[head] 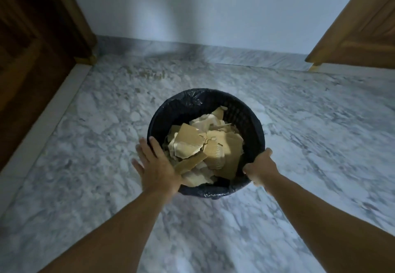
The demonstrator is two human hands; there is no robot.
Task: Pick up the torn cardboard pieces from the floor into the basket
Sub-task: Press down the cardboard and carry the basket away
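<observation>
On the grey-veined marble floor (310,144) stands a round black basket (241,110), its latticed inner wall showing on the far right side and a black plastic liner (192,97) crinkled over the far rim and bunched under the near edge. Torn cardboard pieces (205,151) fill it to a heap — tan corrugated scraps overlapping paler, whitish ones, the pile sitting well inside the rim and rising towards the near side.

Both arms reach forward from the bottom of the view. The left hand (157,166) lies flat against the basket's left side with its fingers straight and spread wide; the fingertips (151,138) reach up to the rim, the outer fingers fan out over the floor, and the heel of the hand sits by a strip of cardboard at the near-left edge. Whether the palm presses the wall or merely touches it is hard to tell. The right hand (259,169) grips the right rim — fingers curled over the edge and down the outside, the thumb side lying along the rim's top.

Beyond the basket the floor meets a plain pale wall (203,5) with a low marble skirting. A dark wooden door (32,48) and its frame stand at the far left, with a pale threshold strip (42,121) running along the floor beside it. A lighter wooden door (363,33) juts in from the upper right
</observation>
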